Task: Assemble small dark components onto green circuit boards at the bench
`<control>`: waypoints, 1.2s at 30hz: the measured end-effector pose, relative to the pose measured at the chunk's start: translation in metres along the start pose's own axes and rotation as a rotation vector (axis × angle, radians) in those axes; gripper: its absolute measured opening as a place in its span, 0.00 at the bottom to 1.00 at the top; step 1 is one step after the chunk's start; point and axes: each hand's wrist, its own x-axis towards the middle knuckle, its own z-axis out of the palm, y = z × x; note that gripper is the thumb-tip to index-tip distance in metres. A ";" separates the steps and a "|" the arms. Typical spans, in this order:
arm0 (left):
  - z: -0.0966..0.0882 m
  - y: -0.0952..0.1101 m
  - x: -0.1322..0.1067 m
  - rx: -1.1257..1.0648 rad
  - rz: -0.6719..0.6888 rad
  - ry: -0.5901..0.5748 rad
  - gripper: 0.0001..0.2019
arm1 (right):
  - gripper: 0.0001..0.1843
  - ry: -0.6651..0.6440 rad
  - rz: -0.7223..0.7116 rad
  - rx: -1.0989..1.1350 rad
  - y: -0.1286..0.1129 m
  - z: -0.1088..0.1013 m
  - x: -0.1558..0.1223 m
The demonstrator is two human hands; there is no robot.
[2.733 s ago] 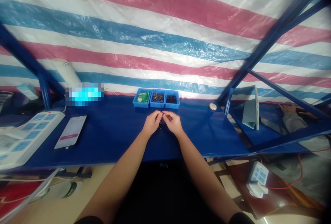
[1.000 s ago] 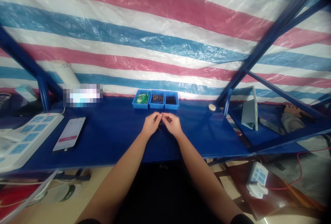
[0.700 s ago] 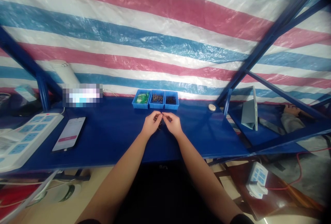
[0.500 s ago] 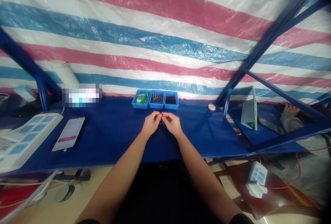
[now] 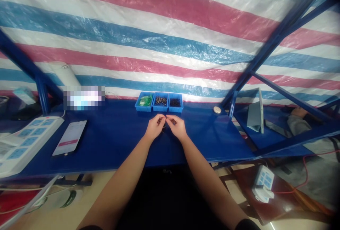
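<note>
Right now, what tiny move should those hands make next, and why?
Probably squeeze the tiny dark piece gently between the fingertips, I think. The left hand and right hand meet right at it, and it looks too small to hold loosely. The blue bins sit just ahead.

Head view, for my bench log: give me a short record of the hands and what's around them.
Left hand: at small dark part, fingertips meeting right hand's
Right hand: at same part
Trays: three blue plastic trays beyond the hands
Tray contents: green packet left; dark small parts middle and right
Bench: blue bench top
Also on bench: smartphone, power strip, both left
</note>
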 end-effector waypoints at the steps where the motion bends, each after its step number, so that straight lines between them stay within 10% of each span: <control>1: 0.000 0.000 0.000 0.005 -0.001 0.002 0.13 | 0.14 0.005 0.003 0.000 0.000 0.000 0.000; 25: -0.001 0.003 0.000 0.017 -0.045 -0.017 0.14 | 0.13 0.020 0.025 0.039 -0.003 0.001 0.000; 36: -0.002 0.003 0.000 0.112 -0.068 0.197 0.12 | 0.09 -0.017 0.302 -0.144 0.009 0.004 0.024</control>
